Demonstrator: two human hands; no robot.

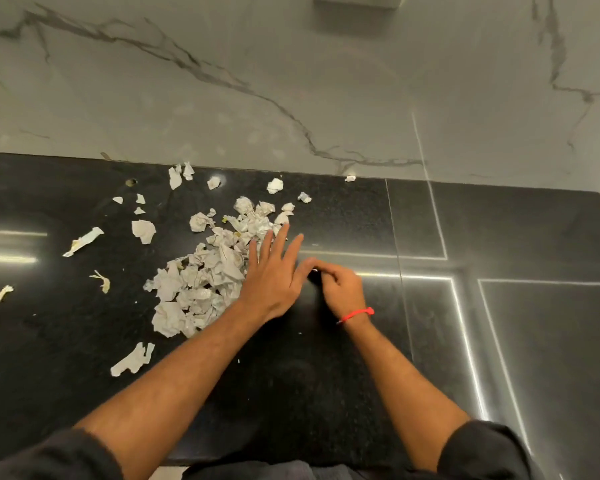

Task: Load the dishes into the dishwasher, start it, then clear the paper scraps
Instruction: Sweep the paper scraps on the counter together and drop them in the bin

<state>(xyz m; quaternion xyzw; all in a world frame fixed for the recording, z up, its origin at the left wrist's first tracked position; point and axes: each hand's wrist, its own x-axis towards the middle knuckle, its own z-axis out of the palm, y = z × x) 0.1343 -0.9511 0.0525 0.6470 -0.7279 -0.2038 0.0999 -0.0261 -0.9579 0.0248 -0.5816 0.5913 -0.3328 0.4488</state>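
head view | paper scraps (208, 271) heaped on the black counter (343, 393), loose bits scattered to the left and toward the marble wall (291, 81) | left hand (274, 275) flat, fingers straight and spread, against the heap's right edge | right hand (340, 285) just beside it, fingers curled, whether pinching a scrap cannot be told | red wrist thread (357, 314)
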